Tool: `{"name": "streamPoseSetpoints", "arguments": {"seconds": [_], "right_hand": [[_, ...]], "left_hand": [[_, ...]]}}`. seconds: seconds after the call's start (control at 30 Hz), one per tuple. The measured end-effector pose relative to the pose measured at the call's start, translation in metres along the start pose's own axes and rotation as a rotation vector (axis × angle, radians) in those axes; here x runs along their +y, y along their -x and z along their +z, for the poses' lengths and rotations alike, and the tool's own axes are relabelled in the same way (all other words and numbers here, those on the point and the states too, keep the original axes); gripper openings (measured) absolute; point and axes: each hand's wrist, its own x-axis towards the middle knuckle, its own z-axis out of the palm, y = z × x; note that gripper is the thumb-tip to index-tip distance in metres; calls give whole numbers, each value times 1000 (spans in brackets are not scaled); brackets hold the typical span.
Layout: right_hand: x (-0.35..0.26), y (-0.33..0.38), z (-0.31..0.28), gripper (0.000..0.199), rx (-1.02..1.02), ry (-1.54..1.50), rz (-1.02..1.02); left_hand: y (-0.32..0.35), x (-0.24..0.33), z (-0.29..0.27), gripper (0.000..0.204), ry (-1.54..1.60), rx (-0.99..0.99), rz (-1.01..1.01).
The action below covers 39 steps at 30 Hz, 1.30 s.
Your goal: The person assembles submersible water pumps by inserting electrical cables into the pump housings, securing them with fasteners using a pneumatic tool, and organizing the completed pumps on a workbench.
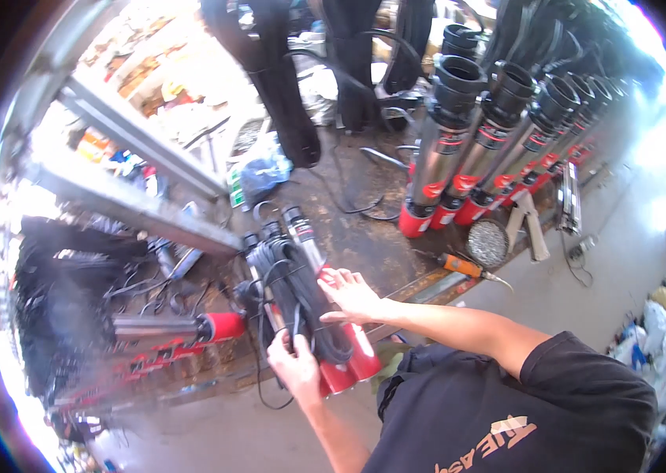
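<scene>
A bundle of black cable lies lengthwise over several metal pump cylinders with red ends, near the bench's front edge. My right hand rests against the bundle's right side, with fingers stretched and apart. At the bundle's near left side is my left hand, its fingers curled round the black cable. The cable covers most of the cylinders beneath it.
Upright pump cylinders with red bases stand in a row at right. Near them are a round dish of small metal parts and an orange-handled tool. A metal frame crosses the left; more cylinders lie there.
</scene>
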Motion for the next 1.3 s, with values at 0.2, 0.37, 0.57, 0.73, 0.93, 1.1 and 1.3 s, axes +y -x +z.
{"name": "streamPoseSetpoints", "arguments": {"seconds": [0.2, 0.37, 0.57, 0.73, 0.93, 1.1, 1.3], "right_hand": [[101, 96, -51, 59, 335, 293, 566], [165, 150, -45, 49, 58, 545, 361], [189, 157, -46, 53, 15, 496, 311], [179, 179, -129, 58, -68, 299, 343], [235, 197, -146, 52, -27, 352, 446], [269, 208, -114, 59, 93, 360, 460], [215, 200, -146, 41, 294, 227, 468]], "left_hand": [[-32, 31, -4, 20, 215, 50, -46], [-41, 167, -5, 18, 709, -37, 216], [-57, 373, 14, 24, 568, 142, 1048], [-75, 448, 48, 23, 25, 111, 1266], [-80, 462, 74, 16, -185, -114, 1172], [-71, 456, 71, 20, -164, -98, 1099], [-64, 411, 49, 17, 202, -32, 1023]]}}
